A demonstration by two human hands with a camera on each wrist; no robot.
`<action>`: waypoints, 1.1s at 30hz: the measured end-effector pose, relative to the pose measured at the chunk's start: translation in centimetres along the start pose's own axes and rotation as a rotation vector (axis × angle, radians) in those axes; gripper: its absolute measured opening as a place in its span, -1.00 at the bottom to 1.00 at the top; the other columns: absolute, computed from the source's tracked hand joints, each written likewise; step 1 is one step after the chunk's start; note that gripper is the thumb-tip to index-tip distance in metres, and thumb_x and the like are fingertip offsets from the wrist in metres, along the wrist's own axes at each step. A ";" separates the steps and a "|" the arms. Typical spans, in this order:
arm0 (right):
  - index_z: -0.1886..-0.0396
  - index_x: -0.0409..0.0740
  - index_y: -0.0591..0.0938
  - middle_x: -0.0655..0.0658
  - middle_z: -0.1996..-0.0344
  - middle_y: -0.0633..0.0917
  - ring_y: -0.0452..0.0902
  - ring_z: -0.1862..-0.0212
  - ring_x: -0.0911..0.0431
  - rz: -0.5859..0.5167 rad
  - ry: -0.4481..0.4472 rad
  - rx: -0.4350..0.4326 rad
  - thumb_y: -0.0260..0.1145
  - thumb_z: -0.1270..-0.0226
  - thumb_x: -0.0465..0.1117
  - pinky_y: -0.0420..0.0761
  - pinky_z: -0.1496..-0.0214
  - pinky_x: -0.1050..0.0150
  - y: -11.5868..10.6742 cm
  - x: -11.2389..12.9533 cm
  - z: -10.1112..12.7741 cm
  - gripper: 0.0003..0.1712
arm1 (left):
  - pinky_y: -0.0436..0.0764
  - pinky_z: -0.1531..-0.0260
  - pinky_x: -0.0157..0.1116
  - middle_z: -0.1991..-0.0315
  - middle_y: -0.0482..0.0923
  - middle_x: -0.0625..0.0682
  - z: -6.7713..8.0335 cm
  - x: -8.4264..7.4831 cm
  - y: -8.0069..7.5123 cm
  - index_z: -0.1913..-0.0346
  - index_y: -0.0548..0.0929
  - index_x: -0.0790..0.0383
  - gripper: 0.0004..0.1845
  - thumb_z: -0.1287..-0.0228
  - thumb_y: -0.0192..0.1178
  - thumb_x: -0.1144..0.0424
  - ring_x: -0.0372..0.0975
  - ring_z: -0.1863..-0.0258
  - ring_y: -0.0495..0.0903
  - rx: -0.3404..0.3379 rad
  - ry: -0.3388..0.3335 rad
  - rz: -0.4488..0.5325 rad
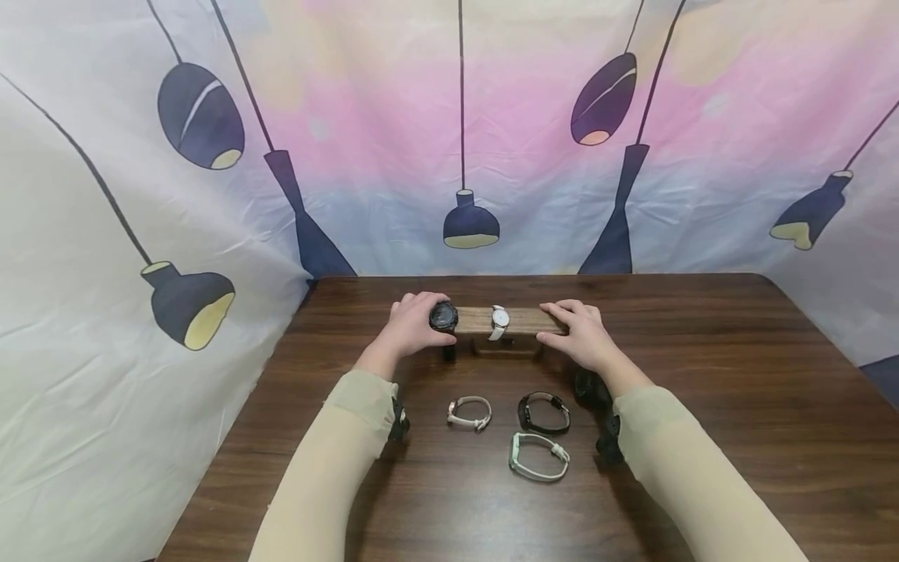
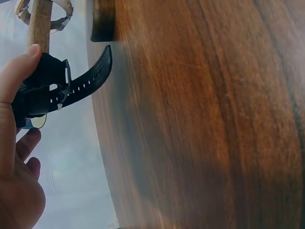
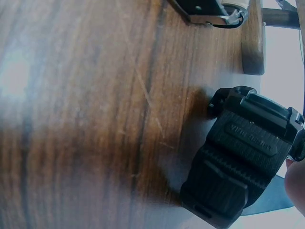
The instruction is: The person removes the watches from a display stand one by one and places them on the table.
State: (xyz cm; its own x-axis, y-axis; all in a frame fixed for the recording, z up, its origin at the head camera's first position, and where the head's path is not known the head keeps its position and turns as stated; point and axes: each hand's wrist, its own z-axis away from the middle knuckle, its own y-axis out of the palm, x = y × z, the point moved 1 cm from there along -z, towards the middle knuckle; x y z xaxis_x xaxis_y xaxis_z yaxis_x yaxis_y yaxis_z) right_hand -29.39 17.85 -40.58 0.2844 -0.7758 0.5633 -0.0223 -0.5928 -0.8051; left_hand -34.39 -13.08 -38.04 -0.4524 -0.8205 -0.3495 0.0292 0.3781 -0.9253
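Gripping the wooden bar (image 1: 525, 321), the right hand (image 1: 581, 336) hides one end.

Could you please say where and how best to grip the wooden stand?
Probably the wooden stand's bare right end, pinched front and back from the right, as the right hand does: a black watch occupies the left, a white watch the middle.

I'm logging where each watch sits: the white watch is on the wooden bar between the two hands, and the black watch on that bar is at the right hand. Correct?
Not quite: the black watch on the wooden bar is at the left hand, as the head view shows. The white watch is indeed on the bar between the two hands.
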 end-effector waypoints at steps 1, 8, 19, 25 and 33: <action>-0.36 0.01 0.36 -0.22 -0.28 0.27 -0.04 -0.31 -0.28 0.006 0.000 0.000 0.27 -0.25 0.11 0.12 -0.21 -0.23 0.0 0.0 0.0 -0.29 | 0.22 0.02 0.01 -0.17 0.42 0.03 0.0 0.1 0.0 -0.23 0.45 0.06 -0.23 0.10 0.44 -0.09 -0.03 -0.02 0.30 -0.001 -0.003 0.003; -0.36 0.01 0.37 -0.22 -0.27 0.28 -0.04 -0.31 -0.28 0.008 -0.002 0.002 0.27 -0.25 0.11 0.13 -0.21 -0.23 -0.1 -0.1 0.0 -0.29 | 0.22 0.01 0.02 -0.14 0.45 0.04 0.3 0.4 0.1 -0.19 0.47 0.06 -0.25 0.12 0.45 -0.09 -0.03 0.01 0.30 -0.029 -0.038 0.054; -0.35 0.02 0.37 -0.21 -0.27 0.28 -0.03 -0.30 -0.27 0.007 -0.010 0.000 0.27 -0.25 0.11 0.13 -0.21 -0.22 -0.1 0.0 -0.1 -0.30 | 0.17 -0.09 0.03 -0.10 0.46 0.10 1.6 1.1 0.5 -0.18 0.47 0.15 -0.27 0.09 0.45 -0.04 -0.02 0.00 0.30 -0.090 -0.063 0.147; -0.36 0.03 0.36 -0.21 -0.27 0.28 -0.03 -0.30 -0.27 0.013 -0.007 0.005 0.26 -0.25 0.13 0.13 -0.21 -0.22 0.0 -0.1 -0.1 -0.29 | 0.17 -0.11 -0.01 -0.10 0.46 0.09 2.6 1.5 1.1 -0.20 0.45 0.15 -0.26 0.08 0.43 -0.04 -0.04 -0.01 0.29 -0.117 -0.098 0.202; -0.36 0.00 0.37 -0.23 -0.27 0.28 -0.05 -0.31 -0.29 -0.004 -0.007 -0.003 0.27 -0.26 0.10 0.12 -0.21 -0.24 0.0 0.0 0.0 -0.30 | 0.22 -0.09 -0.04 -0.07 0.47 0.08 3.6 1.8 1.5 -0.19 0.45 0.15 -0.27 0.07 0.42 -0.03 -0.05 -0.01 0.30 -0.131 -0.120 0.254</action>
State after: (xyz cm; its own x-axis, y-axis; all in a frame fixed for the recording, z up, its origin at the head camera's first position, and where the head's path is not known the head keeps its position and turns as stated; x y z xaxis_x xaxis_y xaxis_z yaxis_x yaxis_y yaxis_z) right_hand -29.39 17.85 -40.54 0.2911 -0.7716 0.5656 -0.0242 -0.5969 -0.8020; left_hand -31.97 -15.51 -40.56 -0.3363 -0.7346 -0.5893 0.0093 0.6231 -0.7821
